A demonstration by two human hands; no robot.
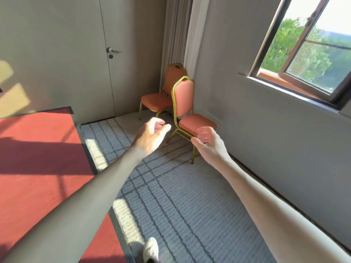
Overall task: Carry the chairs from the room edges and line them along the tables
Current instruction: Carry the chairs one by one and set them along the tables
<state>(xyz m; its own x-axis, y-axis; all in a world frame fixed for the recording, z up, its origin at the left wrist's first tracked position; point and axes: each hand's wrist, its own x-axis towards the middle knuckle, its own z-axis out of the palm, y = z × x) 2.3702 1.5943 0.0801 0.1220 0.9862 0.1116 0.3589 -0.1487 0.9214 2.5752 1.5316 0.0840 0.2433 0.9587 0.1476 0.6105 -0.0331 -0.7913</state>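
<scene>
Two orange padded chairs with gold metal frames stand in the room's far corner. The nearer chair (185, 103) stands against the right wall under the window; the farther chair (159, 99) stands by the curtain. A table with a red cloth (38, 149) fills the left. Both my arms stretch toward the nearer chair. My left hand (152, 133) hovers left of its frame with fingers loosely curled, holding nothing. My right hand (207, 143) hangs in front of the seat, fingers loosely bent, also empty. Neither hand clearly touches the chair.
A grey door (76, 54) with a lever handle is in the far wall. A curtain (178, 31) hangs in the corner. An open window (307, 54) sits in the right wall. Patterned grey carpet (180, 205) runs between table and wall. My white shoe (151, 249) shows below.
</scene>
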